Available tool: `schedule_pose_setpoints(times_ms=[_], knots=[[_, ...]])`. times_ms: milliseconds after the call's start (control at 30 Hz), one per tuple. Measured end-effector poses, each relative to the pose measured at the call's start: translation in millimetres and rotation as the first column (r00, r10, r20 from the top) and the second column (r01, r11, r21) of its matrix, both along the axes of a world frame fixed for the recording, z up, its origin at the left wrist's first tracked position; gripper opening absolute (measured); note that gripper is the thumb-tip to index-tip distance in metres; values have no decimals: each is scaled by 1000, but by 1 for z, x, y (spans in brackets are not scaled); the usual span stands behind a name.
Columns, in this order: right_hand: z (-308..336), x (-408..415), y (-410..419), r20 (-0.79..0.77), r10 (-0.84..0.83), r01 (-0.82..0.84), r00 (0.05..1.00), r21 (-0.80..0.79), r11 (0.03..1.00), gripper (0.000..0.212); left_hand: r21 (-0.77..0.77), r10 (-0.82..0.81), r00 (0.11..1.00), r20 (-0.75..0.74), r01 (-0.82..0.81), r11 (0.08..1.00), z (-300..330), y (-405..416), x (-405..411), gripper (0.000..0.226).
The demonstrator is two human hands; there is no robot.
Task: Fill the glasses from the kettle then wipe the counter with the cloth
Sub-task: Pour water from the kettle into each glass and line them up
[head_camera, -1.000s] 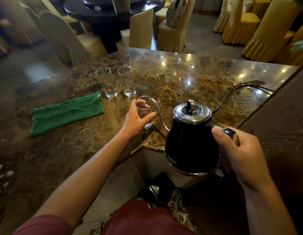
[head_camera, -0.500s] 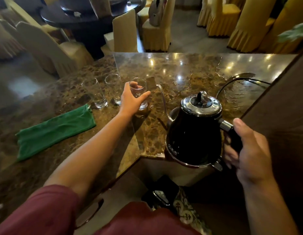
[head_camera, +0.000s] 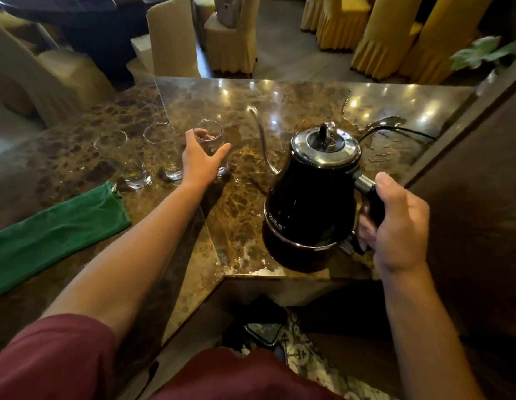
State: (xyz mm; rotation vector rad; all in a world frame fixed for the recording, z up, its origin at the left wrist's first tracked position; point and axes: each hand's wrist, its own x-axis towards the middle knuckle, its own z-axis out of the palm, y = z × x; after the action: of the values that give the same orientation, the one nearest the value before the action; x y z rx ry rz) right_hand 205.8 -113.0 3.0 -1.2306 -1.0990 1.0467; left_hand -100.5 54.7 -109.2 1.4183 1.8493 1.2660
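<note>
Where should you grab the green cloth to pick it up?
Pinch the green cloth at its far corner near the glasses, coming straight down from above. It lies flat and folded on the counter, so nothing sticks up to hold, and that bunched corner looks easiest to lift. The left hand is nearest.

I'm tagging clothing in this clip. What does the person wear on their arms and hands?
The left arm has a short dark red sleeve ending near the elbow. The right arm shows no sleeve. The left hand and right hand are bare: no gloves, rings or watch visible.
</note>
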Motion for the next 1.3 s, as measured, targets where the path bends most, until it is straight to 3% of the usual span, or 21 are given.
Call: schedule_pose_setpoints(times_ms=[533, 967, 1300], knots=[[-24, -26, 46, -58, -138, 140, 989, 31, 990, 44, 26, -57, 998, 27, 56, 998, 3, -3, 0, 61], [-30, -11, 39, 59, -136, 134, 989, 37, 990, 43, 31, -57, 998, 38, 56, 998, -1, -2, 0, 62], [-32, -1, 28, 103, -232, 230, 967, 31, 973, 44, 47, -57, 997, 47, 55, 997, -4, -1, 1, 63]])
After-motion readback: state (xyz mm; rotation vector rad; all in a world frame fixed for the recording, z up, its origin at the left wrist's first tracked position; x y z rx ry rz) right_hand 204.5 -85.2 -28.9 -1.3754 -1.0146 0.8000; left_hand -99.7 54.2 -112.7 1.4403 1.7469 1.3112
